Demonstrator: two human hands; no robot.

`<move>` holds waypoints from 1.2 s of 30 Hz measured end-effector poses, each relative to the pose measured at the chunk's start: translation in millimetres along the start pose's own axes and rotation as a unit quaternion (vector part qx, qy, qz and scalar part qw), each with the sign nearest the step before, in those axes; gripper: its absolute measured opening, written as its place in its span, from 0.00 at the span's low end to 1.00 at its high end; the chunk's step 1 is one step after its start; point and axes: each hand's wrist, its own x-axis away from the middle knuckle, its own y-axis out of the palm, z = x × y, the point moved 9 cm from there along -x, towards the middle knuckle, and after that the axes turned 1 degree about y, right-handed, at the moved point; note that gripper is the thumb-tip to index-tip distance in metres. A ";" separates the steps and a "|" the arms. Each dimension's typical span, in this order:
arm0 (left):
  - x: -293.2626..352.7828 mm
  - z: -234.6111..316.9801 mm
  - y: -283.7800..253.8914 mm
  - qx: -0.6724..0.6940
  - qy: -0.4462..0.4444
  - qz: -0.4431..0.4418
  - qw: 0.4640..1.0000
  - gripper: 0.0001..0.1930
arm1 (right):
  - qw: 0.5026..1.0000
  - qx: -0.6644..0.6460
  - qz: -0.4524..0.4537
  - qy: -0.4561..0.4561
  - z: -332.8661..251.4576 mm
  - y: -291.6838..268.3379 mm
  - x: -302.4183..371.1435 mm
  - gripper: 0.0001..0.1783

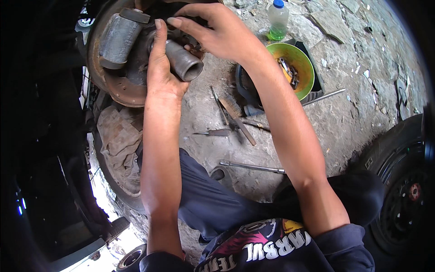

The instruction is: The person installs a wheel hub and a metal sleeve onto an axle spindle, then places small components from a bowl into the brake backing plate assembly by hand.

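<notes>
My left hand is wrapped round a grey metal tube with a hollow end, which sticks out from the middle of a brake assembly. Its thumb points up along the tube's near side, and some fingertips show beyond it. Above, my right hand reaches in from the right, thumb and fingers bent toward the hub; what they grip, if anything, is hidden. A curved brake shoe with a grey lining sits left of the tube, against the rusty round backing plate.
On the stone floor lie a wire brush, a screwdriver and a long metal bar. A green bowl of small parts and a plastic bottle stand right. A rag lies left; a wheel stands right.
</notes>
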 end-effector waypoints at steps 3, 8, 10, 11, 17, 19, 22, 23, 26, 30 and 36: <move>0.9 2.3 2.7 -0.037 0.029 -0.020 0.999 0.30 | 0.994 0.037 -0.081 -0.055 -4.5 10.9 -15.8 0.17; 7.0 -0.2 9.0 -0.038 0.041 -0.040 0.998 0.31 | 0.963 0.067 -0.232 -0.123 -13.7 13.5 -24.8 0.28; 7.7 -3.9 9.0 -0.055 0.042 -0.016 0.997 0.32 | 0.993 0.087 -0.060 -0.060 -1.6 16.4 -20.9 0.18; 8.8 0.5 8.4 -0.066 0.048 -0.003 0.997 0.32 | 0.995 0.091 0.027 -0.032 -2.5 14.0 -19.0 0.13; 8.3 2.1 5.2 -0.131 0.050 -0.022 0.990 0.39 | 0.993 0.084 0.087 -0.004 -0.1 16.1 -15.3 0.15; 8.8 3.8 7.8 -0.147 0.060 -0.024 0.987 0.40 | 0.993 0.083 0.084 0.010 4.0 17.1 -16.6 0.16; 12.8 2.2 10.7 -0.151 0.052 -0.014 0.987 0.40 | 0.991 0.103 0.088 0.020 2.3 18.8 -17.8 0.17; 13.7 1.8 11.5 -0.153 0.051 -0.009 0.987 0.40 | 0.989 0.115 0.090 0.022 1.4 19.5 -18.0 0.18; 16.3 5.0 12.5 -0.156 0.053 0.007 0.986 0.39 | 0.991 0.093 0.093 0.019 6.7 22.7 -21.0 0.18; 9.5 3.8 4.4 -0.128 0.052 0.010 0.990 0.38 | 0.979 -0.097 0.078 0.160 40.7 30.9 -7.1 0.16; 10.3 3.4 7.5 -0.126 0.062 0.004 0.990 0.38 | 0.943 -0.227 0.144 0.196 48.0 29.6 7.2 0.14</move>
